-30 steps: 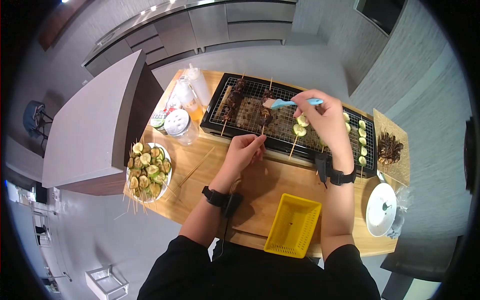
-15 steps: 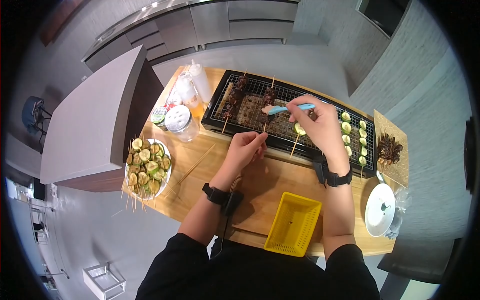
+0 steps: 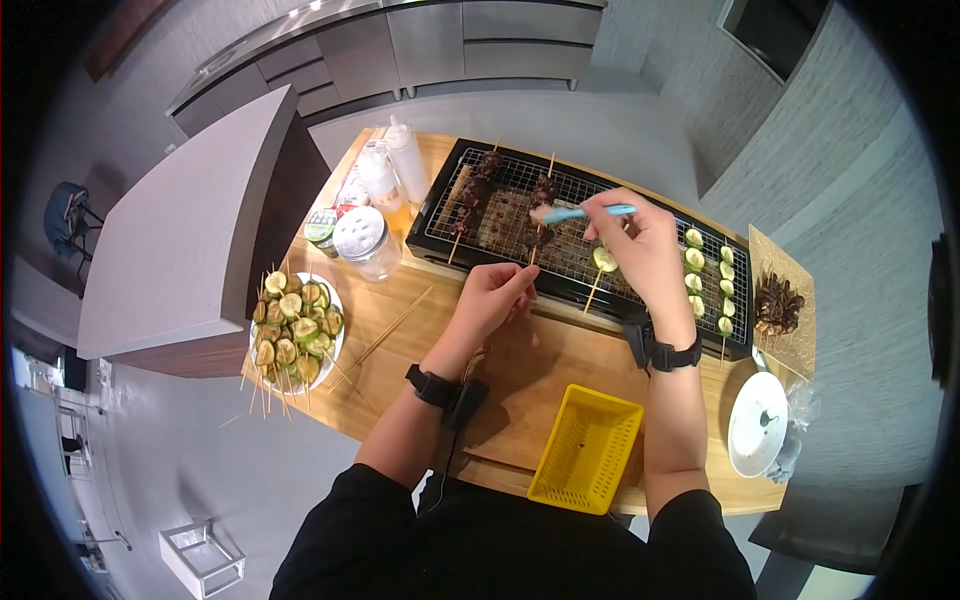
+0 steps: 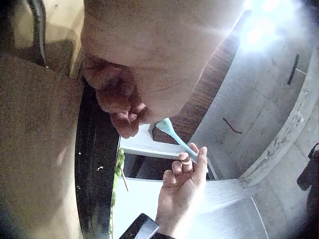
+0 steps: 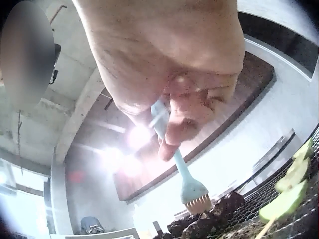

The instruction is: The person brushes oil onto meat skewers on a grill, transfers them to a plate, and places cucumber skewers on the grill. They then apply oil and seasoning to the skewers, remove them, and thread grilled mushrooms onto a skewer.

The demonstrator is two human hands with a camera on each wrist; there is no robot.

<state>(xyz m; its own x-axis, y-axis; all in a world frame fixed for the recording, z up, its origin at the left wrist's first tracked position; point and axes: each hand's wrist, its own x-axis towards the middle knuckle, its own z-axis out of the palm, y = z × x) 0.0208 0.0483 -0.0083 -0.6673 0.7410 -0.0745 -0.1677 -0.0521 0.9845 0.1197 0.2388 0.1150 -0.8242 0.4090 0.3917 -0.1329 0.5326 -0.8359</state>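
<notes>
My left hand [image 3: 495, 298] pinches the near end of the stick of a dark meat skewer [image 3: 543, 190], which lies across the wire rack of the black grill [image 3: 430, 225]. Light blue and slim, a basting brush [image 3: 585, 211] is held by its handle in my right hand [image 3: 645, 245]. Its pale bristles [image 5: 199, 203] touch the dark meat chunks [image 5: 227, 208] in the right wrist view. Just right of the brush, a zucchini skewer [image 3: 603, 260] lies partly under my right hand. Another meat skewer [image 3: 468, 205] lies on the grill's left end.
Two squeeze bottles [image 3: 404, 160] and a shaker jar [image 3: 366, 243] stand left of the grill. A plate of zucchini skewers [image 3: 338, 345] sits at the table's left. A yellow basket [image 3: 587, 450] is near my body. Rightward are more zucchini skewers [image 3: 726, 288] and a white dish [image 3: 748, 440].
The brush head has shifted slightly along the meat skewer toward the near side, with my right hand following it. My left hand keeps its pinch on the stick.
</notes>
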